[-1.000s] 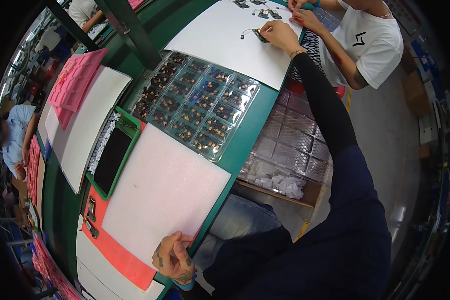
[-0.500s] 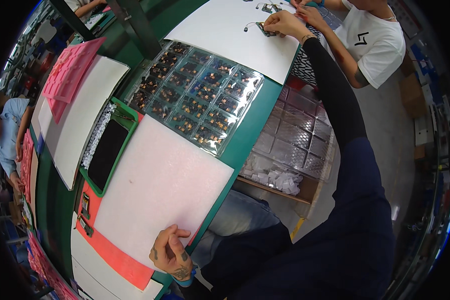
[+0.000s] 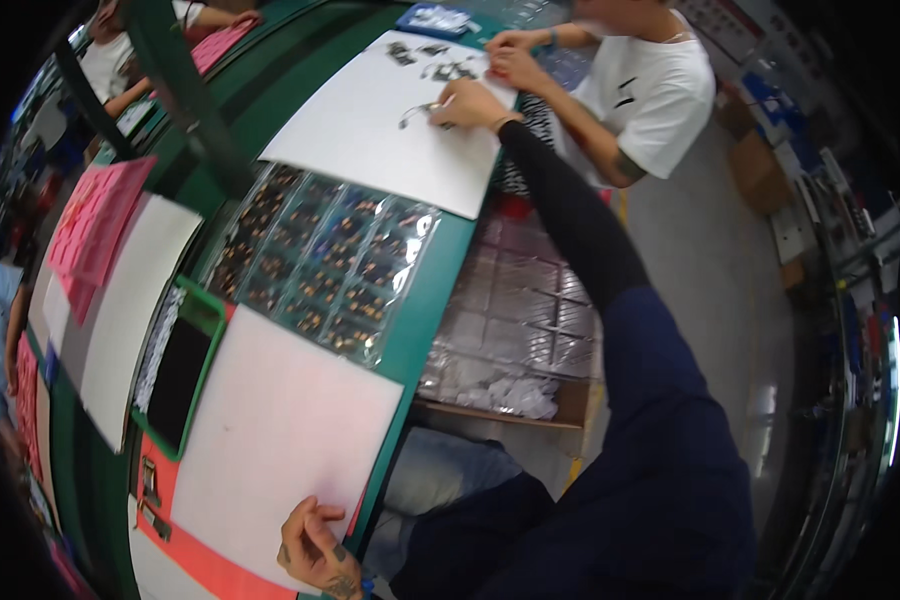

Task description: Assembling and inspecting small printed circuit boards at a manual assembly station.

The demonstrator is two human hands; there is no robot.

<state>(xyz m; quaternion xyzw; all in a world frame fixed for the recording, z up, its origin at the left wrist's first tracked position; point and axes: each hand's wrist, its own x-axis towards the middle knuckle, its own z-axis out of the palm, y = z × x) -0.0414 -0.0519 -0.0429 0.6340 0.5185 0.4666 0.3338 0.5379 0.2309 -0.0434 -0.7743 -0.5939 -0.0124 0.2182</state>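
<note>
My right arm stretches to the white sheet (image 3: 370, 130) at the far end of the bench. There my right hand (image 3: 472, 106) is closed, its fingertips pinching a small circuit board (image 3: 440, 118) with a thin black wire trailing to the left; the fingers hide part of it. More small boards (image 3: 450, 72) lie just beyond that hand. Near the lower edge, my left hand (image 3: 313, 545) hovers over or rests on the pale foam sheet (image 3: 280, 440), fingers curled loosely together and nothing visible in them. Two small boards (image 3: 150, 500) lie on the orange-red mat (image 3: 220, 570) to its left.
Clear compartment trays (image 3: 320, 265) with small dark and copper parts lie mid-bench. A green bin (image 3: 210, 345) and pink trays (image 3: 100, 220) stand left. A co-worker in a white shirt (image 3: 660, 90) works at the far right. Below the edge sits a box with white scraps (image 3: 510, 395).
The whole view has shifted, so the bench appears farther left and lower, with more of its far end showing. My right hand still pinches the board; my left hand stays curled.
</note>
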